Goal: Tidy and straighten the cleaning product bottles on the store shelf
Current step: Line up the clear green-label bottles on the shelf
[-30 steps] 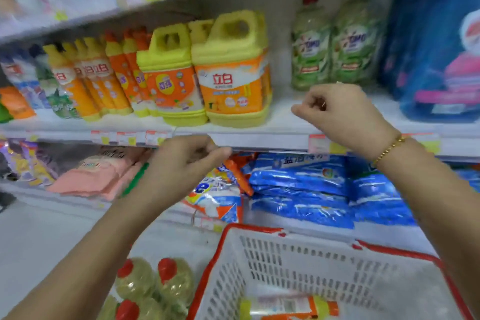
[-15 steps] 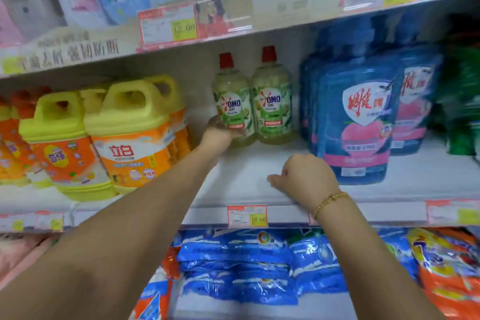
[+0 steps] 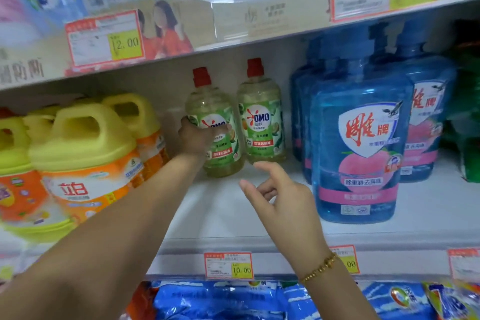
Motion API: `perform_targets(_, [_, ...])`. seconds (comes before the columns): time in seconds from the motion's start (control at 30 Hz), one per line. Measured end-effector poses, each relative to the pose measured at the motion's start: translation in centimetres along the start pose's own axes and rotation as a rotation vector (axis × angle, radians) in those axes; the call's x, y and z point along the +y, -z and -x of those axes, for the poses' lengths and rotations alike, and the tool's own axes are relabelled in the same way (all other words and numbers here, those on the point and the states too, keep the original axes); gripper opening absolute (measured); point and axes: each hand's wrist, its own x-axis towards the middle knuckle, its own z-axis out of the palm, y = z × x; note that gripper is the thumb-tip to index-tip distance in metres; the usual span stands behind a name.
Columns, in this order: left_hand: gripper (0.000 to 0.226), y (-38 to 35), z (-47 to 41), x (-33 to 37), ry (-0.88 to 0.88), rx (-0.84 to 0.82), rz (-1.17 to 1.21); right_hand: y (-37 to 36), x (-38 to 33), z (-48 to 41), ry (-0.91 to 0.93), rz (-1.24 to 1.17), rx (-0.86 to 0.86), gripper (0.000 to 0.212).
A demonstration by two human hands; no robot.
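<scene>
Here the left hand is reaching deep into the middle shelf and gripping the left green bottle, its fingers wrapping round the label from the bottle's left side. That bottle, red-capped and filled with pale yellow-green liquid, is standing on the shelf board towards the back, a little forward of its twin. The right green bottle is sitting just beside it, with a narrow gap showing between the two. The right hand is hovering above the bare shelf board in front of the right bottle, apart from it. Its fingers are hanging loosely curled with the forefinger and thumb extended, and it is holding nothing. A gold bracelet is circling that wrist. Yellow-handled orange jugs are crowding the shelf to the left of the gripped bottle, and big blue bottles are standing to the right of the pair, nearer the shelf edge.
</scene>
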Motion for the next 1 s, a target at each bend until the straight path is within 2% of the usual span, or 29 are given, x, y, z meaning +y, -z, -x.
perform_targets(0.07, [0.105,1.4,4.3,2.5,-0.044,-0.038,0.020,-0.1,0.2,-0.1,-0.012,-0.006,-0.029,0.040])
perform_targets(0.17, [0.099,3.3,8.7,3.0,-0.142,-0.010,0.035,-0.4,0.3,0.1,-0.034,-0.050,-0.063,0.041])
perform_targets(0.33, [0.095,6.8,15.4,2.8,-0.296,-0.127,0.078,-0.3,-0.5,1.1,-0.078,-0.065,-0.120,0.069])
perform_targets(0.47, [0.098,8.7,20.0,3.8,-0.419,-0.181,0.068,1.3,-2.4,1.0,-0.041,0.002,-0.284,0.083])
perform_targets(0.57, [0.098,10.3,23.1,5.7,-0.496,-0.202,0.085,3.1,-3.8,1.0,0.015,-0.062,-0.363,0.083])
perform_targets(0.67, [0.102,12.5,25.7,8.0,-0.576,-0.189,0.081,4.9,-5.4,1.2,0.135,-0.106,-0.356,0.068])
perform_targets(0.77, [0.101,15.2,27.4,10.0,-0.629,-0.158,0.083,6.1,-7.6,1.5,0.271,-0.113,-0.328,0.067])
perform_targets(0.87, [0.105,17.5,28.5,11.4,-0.600,-0.144,0.123,6.7,-10.0,2.2,0.337,-0.133,-0.342,0.072])
perform_targets(1.0, [0.103,20.6,29.3,12.0,-0.481,-0.102,0.242,5.8,-11.8,3.9,0.294,-0.346,-0.442,0.091])
